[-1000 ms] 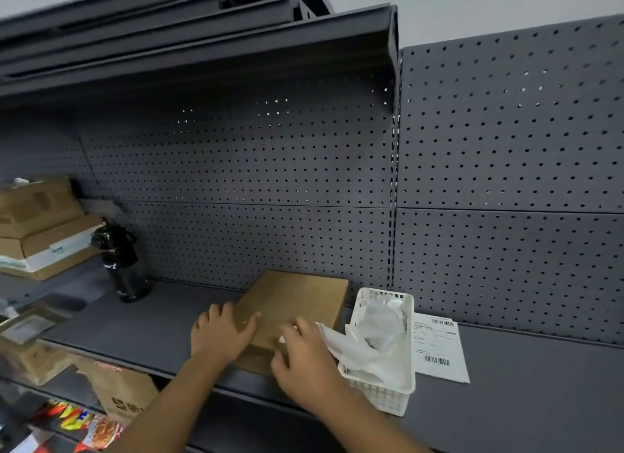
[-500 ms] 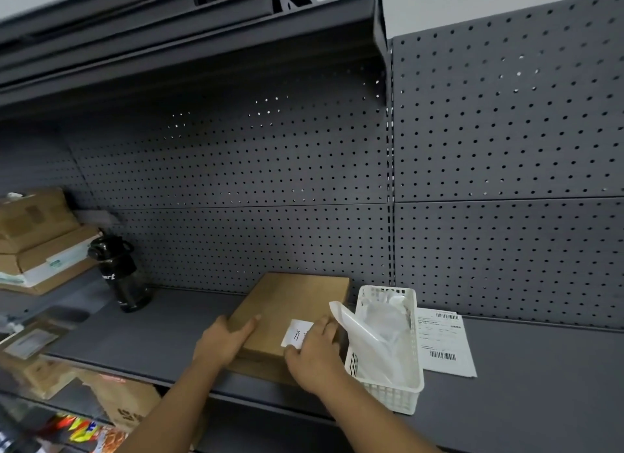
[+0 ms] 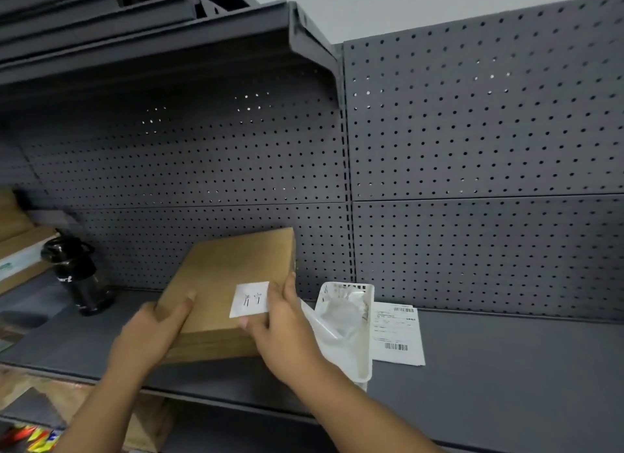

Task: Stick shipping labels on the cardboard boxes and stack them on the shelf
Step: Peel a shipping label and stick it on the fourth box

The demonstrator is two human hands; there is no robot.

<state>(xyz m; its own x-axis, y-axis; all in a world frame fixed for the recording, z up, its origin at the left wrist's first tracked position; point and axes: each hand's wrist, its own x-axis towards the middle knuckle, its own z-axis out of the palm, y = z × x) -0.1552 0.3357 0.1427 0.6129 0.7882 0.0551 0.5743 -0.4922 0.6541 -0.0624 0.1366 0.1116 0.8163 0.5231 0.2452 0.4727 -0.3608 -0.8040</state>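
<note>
A flat brown cardboard box (image 3: 223,277) is tilted up off the grey shelf (image 3: 489,368), its far end raised. A small white label (image 3: 250,299) with handwriting sits on its top near the right edge. My left hand (image 3: 152,331) grips the box's near left corner, thumb on top. My right hand (image 3: 280,321) holds the right side of the box, thumb by the label, and also holds a white backing sheet (image 3: 334,338) that hangs from it toward the basket.
A white plastic basket (image 3: 351,294) with crumpled backing paper stands right of the box. A printed shipping label sheet (image 3: 396,332) lies beside it. A black bottle (image 3: 79,277) stands at left, with stacked boxes (image 3: 17,250) behind it. Pegboard (image 3: 472,148) backs the shelf.
The box has been lifted and tilted up from lying flat on the shelf. The white label now shows on its top, and both hands have shifted to its sides.
</note>
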